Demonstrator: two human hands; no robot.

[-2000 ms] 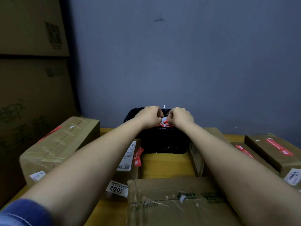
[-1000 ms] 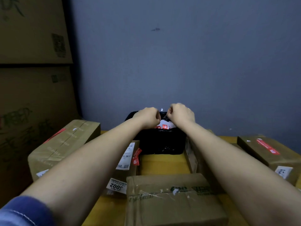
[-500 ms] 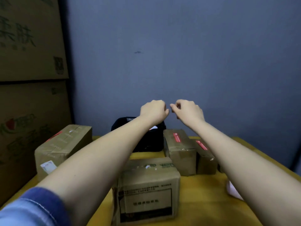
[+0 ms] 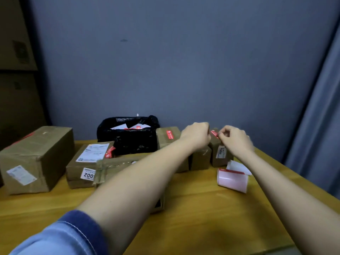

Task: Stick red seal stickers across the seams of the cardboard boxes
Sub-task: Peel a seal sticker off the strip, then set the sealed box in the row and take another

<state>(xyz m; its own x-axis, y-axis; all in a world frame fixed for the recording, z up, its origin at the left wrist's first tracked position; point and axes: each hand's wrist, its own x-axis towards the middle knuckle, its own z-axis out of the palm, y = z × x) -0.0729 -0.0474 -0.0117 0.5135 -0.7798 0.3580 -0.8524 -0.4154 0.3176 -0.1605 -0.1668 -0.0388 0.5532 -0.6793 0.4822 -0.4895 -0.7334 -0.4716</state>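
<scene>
At the far left of the frame a large brown cardboard box (image 4: 36,159) lies on the yellow wooden tabletop (image 4: 211,208), a white label on its near end and a red strip along its upper left edge. Just to its right sits a flatter brown cardboard box (image 4: 86,168) carrying a white shipping label, a small white tag printed with digits and a red seal sticker at its far right corner. Behind that, against the blue-grey wall, a bin lined with a black plastic bag (image 4: 128,137) holds white and red paper scraps. Right of the bin stands a small brown cardboard box (image 4: 168,137) with 1 red seal sticker (image 4: 170,134) on top. In the centre right, both hands meet above another small brown cardboard box with a white tag (image 4: 219,153): the left hand (image 4: 196,135) is curled into a fist and the right hand (image 4: 234,138) has its fingers bent, and between them they pinch a small red seal sticker (image 4: 214,133), held just over that box's top. Whether the sticker touches the cardboard cannot be told. Nearer the viewer and to the right, a roll of red-and-white seal stickers (image 4: 231,179) lies on the tabletop, with loose white backing paper (image 4: 237,167) just behind it.
</scene>
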